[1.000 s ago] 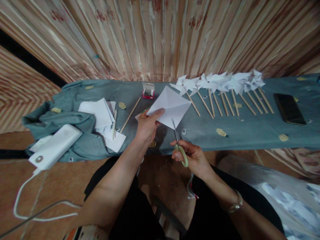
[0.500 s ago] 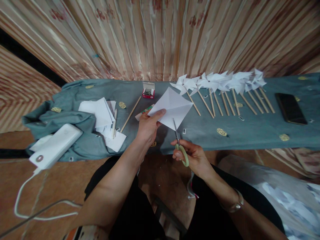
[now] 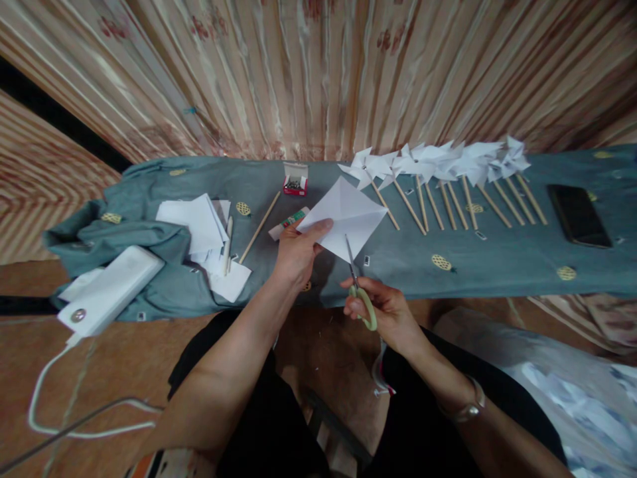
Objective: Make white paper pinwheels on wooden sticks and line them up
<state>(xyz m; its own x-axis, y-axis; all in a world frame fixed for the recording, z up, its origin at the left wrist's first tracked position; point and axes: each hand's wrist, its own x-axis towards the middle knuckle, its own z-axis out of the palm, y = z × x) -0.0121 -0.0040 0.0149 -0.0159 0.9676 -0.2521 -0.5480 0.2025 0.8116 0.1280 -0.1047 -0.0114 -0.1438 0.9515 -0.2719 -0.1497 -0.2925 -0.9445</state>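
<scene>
My left hand (image 3: pixel 298 252) pinches a creased white square of paper (image 3: pixel 343 216) by its left corner, thumb on top, above the cloth-covered table. In my right hand (image 3: pixel 381 309) are green-handled scissors (image 3: pixel 367 309), the fingers through the handles. Their blades meet the paper at its near corner and point toward its middle. Just behind my left hand lies a green and white tube (image 3: pixel 288 222), partly covered by the hand. A small red box (image 3: pixel 295 182) holding tiny metal pieces stands open beyond the paper.
Several white paper pinwheels (image 3: pixel 418 162) on wooden sticks lie along the back right. A black phone (image 3: pixel 578 216) lies farther right. At left are a stack of white paper (image 3: pixel 196 219), a loose stick (image 3: pixel 259 227) and a white power bank (image 3: pixel 112 292) with a cable.
The paper has shifted slightly to the right and toward me, with my left hand moving along. The scissors and my right hand stay almost in place.
</scene>
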